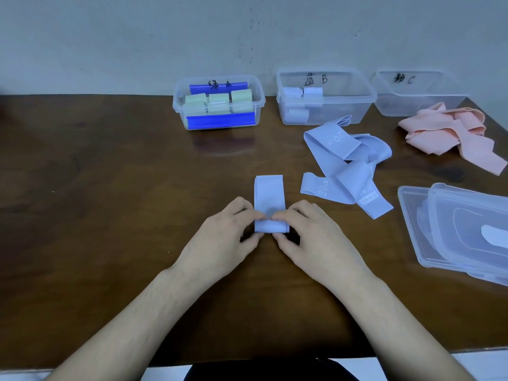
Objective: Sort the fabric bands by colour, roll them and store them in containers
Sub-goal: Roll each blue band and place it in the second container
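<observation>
Mid-table [110,188], near the front edge: blue band [268,195] lies flat, near end rolled. Left hand [224,237] and right hand [310,235] both pinch that roll. Loose blue bands [343,163] just right; pink bands [450,138] beyond. Green rolls in left container [218,101]; blue rolls in middle container [324,97].

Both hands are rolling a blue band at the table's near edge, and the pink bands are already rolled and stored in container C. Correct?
Not quite. The head view shows the pink bands lying loose on the table in front of container C, unrolled. Both the left hand and right hand do roll the blue band.
</observation>
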The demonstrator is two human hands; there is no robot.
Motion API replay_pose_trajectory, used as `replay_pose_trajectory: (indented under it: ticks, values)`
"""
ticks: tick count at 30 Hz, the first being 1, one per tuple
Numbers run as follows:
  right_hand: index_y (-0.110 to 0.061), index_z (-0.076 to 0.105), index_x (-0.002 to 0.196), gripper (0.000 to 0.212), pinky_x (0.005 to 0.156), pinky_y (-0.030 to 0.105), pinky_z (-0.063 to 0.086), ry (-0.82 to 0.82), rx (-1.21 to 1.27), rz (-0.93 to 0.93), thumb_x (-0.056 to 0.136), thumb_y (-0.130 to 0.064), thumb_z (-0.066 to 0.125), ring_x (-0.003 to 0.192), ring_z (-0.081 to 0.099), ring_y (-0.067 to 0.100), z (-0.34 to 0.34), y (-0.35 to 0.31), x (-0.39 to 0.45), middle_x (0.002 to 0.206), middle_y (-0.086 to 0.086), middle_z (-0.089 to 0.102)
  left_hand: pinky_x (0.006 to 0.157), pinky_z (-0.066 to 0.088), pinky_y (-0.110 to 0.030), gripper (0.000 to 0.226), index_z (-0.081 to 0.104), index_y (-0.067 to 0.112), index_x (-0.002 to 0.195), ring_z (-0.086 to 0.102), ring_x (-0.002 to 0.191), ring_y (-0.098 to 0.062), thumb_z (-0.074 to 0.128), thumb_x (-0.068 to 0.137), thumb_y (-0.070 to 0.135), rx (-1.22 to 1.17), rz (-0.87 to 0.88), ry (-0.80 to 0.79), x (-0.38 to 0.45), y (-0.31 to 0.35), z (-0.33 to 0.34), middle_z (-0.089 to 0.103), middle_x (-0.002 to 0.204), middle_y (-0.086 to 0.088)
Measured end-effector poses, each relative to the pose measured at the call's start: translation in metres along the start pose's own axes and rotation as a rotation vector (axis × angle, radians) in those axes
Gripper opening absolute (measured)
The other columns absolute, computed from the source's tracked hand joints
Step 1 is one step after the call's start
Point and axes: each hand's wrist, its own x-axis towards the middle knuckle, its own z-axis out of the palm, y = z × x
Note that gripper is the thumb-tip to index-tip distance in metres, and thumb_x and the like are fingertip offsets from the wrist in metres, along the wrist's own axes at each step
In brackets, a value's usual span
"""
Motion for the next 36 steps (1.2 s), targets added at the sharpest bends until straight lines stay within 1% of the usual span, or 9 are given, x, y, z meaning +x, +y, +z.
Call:
replay_pose_trajectory:
  ticks: [5,9,14,18,20,24,27,30,36]
  values:
    - [-0.027,0.068,0.12,0.027,0.08,0.023,0.045,-0.023,0.037,-0.025,0.093,-0.032,0.066,0.093,0.051,0.009,-0.004,0.0,-0.004,0.105,-0.012,0.06,0.063,0.038,-0.005,0.023,0.071,0.022,0.109,0.051,0.067,-0.008,0.07,0.086,0.026,-0.016,0.036,0.019,-0.006,0.003,-0.006,0.052,0.103,0.018]
    - [-0.03,0.068,0.119,0.026,0.081,0.026,0.046,-0.098,-0.008,-0.105,0.095,-0.038,0.06,0.091,0.047,0.007,-0.009,0.0,-0.015,0.102,-0.015,0.058,0.063,0.038,-0.01,0.022,0.072,0.028,0.107,0.052,0.07,-0.008,0.071,0.086,0.034,0.015,0.062,-0.041,-0.018,0.005,-0.009,0.052,0.103,0.018]
    - [-0.03,0.069,0.117,0.035,0.08,0.028,0.047,-0.045,-0.02,-0.112,0.093,-0.045,0.049,0.091,0.045,0.01,-0.009,-0.005,-0.02,0.103,-0.017,0.054,0.064,0.035,-0.009,0.023,0.073,0.031,0.109,0.051,0.074,-0.006,0.067,0.088,0.038,0.009,0.029,-0.052,-0.023,0.006,-0.01,0.053,0.104,0.018]
    - [-0.029,0.066,0.116,0.025,0.08,0.023,0.044,-0.049,-0.002,-0.121,0.092,-0.035,0.061,0.091,0.046,0.009,-0.01,-0.006,-0.019,0.107,-0.016,0.055,0.069,0.036,-0.007,0.029,0.07,0.032,0.117,0.051,0.084,0.003,0.062,0.091,0.042,-0.02,-0.014,-0.066,-0.022,0.005,-0.01,0.05,0.109,0.021]
    - [-0.029,0.066,0.115,0.022,0.078,0.021,0.043,-0.064,-0.01,-0.123,0.092,-0.03,0.065,0.089,0.046,0.007,-0.01,-0.005,-0.017,0.108,-0.016,0.056,0.068,0.037,-0.007,0.031,0.067,0.031,0.12,0.053,0.081,-0.001,0.063,0.091,0.04,-0.013,0.0,-0.055,-0.023,0.006,-0.01,0.05,0.111,0.021]
    - [-0.03,0.064,0.121,0.024,0.081,0.021,0.041,-0.11,-0.001,-0.107,0.097,-0.032,0.061,0.093,0.046,0.006,-0.011,-0.003,-0.012,0.113,-0.017,0.055,0.063,0.037,-0.006,0.029,0.066,0.028,0.114,0.051,0.07,-0.004,0.062,0.086,0.037,-0.027,0.041,0.012,-0.025,0.01,-0.011,0.053,0.11,0.019]
    - [-0.03,0.064,0.124,0.026,0.083,0.019,0.04,-0.118,0.03,-0.097,0.098,-0.034,0.058,0.095,0.044,0.004,-0.01,-0.001,-0.008,0.114,-0.019,0.054,0.064,0.036,-0.005,0.022,0.069,0.027,0.106,0.046,0.064,-0.004,0.07,0.085,0.028,-0.004,0.071,0.021,-0.024,0.008,-0.009,0.059,0.104,0.018]
    - [-0.03,0.063,0.127,0.03,0.084,0.021,0.042,-0.098,0.031,-0.099,0.097,-0.034,0.059,0.097,0.044,0.005,-0.009,0.0,-0.007,0.115,-0.02,0.053,0.067,0.035,-0.006,0.022,0.071,0.026,0.107,0.046,0.064,-0.005,0.073,0.085,0.024,0.023,0.063,0.032,-0.022,0.005,-0.007,0.062,0.104,0.017]
    - [-0.03,0.064,0.121,0.029,0.082,0.026,0.046,-0.08,-0.007,-0.141,0.092,-0.032,0.068,0.095,0.046,0.007,-0.009,0.001,-0.002,0.115,-0.016,0.054,0.068,0.039,-0.009,0.025,0.07,0.028,0.117,0.051,0.072,-0.005,0.063,0.093,0.03,0.008,0.013,0.009,-0.018,0.002,-0.008,0.06,0.109,0.02]
